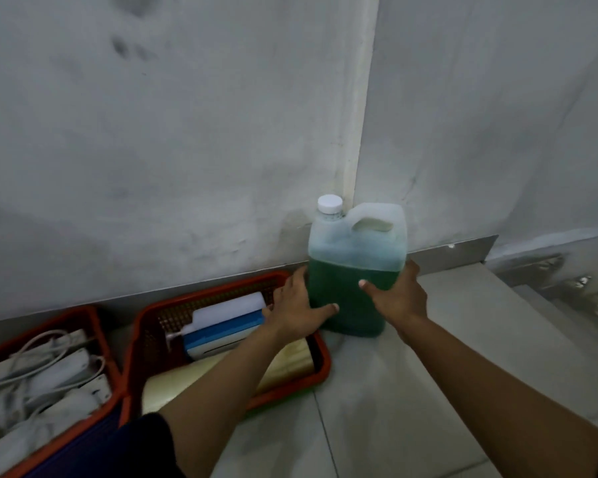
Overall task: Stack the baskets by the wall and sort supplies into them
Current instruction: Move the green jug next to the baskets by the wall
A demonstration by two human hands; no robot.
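Note:
A clear plastic jug with a white cap, more than half full of green liquid, stands upright on the tiled floor in the wall corner. My left hand presses its left side and my right hand its right side, so both hands clasp it. Just left of the jug lies an orange basket holding a white bottle, a blue-and-white box and a pale yellowish item. A second orange basket at the far left holds white power strips and cables.
The grey wall runs behind the baskets, with a metal skirting strip at its foot. Steps drop away at the right. Pale floor tiles spread in front of the jug.

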